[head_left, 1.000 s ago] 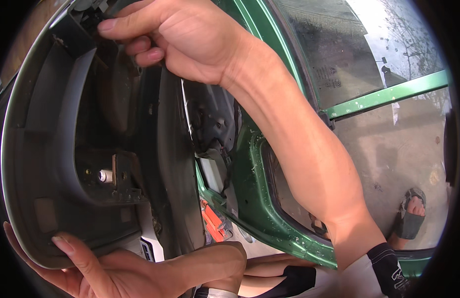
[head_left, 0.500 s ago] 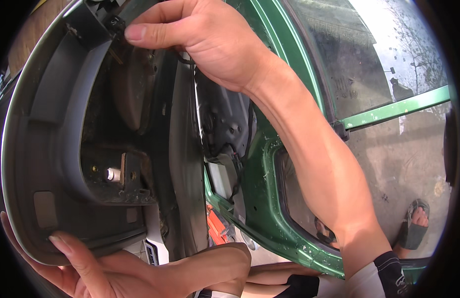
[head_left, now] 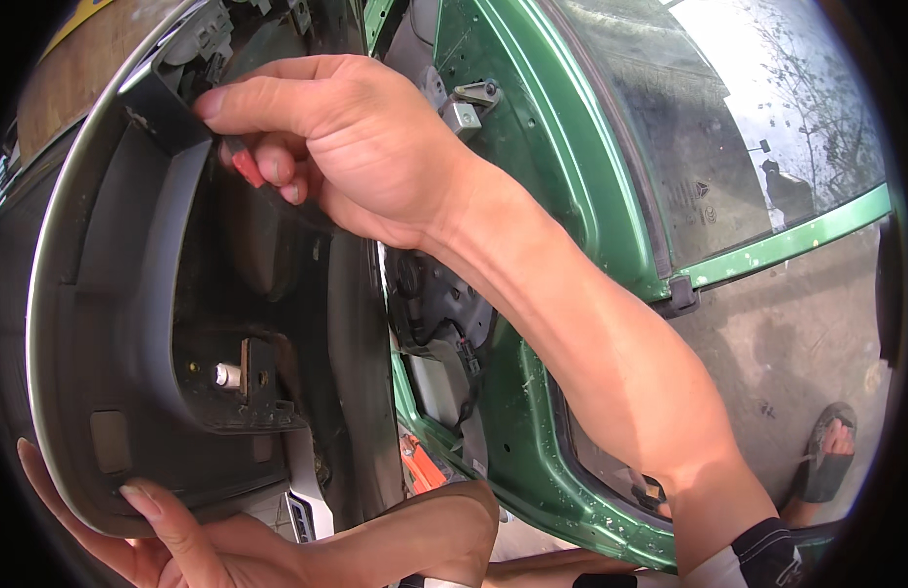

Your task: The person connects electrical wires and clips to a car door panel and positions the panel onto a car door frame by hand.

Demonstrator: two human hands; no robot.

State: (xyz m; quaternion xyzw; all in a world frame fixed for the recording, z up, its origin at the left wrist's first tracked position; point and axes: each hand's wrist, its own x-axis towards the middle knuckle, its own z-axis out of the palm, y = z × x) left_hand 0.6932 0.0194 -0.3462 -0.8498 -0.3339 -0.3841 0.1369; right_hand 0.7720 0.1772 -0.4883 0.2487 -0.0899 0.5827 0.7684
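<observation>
A large dark plastic trim panel (head_left: pixel 121 294), with a bright edge, takes up the left side. My left hand (head_left: pixel 179 534) grips its bottom end, thumb on the inner face and fingers round the outer edge. Near the panel's top, my right hand (head_left: pixel 346 147) is closed beside a black bracket (head_left: pixel 165 113), thumb and forefinger pinched at small black fittings. A small red piece (head_left: pixel 246 167) shows under those fingers; what exactly they grip is hidden. A silvery cylinder (head_left: pixel 228 374) sits by a metal bracket in the panel's opening.
A green car door frame (head_left: pixel 591 147) with glass (head_left: pixel 728 118) fills the right, with black wiring (head_left: pixel 464 358) on its inner side. Orange items (head_left: pixel 424 461) lie below. A sandalled foot (head_left: pixel 831 441) stands on the concrete floor (head_left: pixel 767 353). A wooden board (head_left: pixel 57 78) is at top left.
The view has shifted, showing more of the door's upper part. My right hand has moved lower in the picture, and a red piece now shows at its fingers. My left hand keeps its grip.
</observation>
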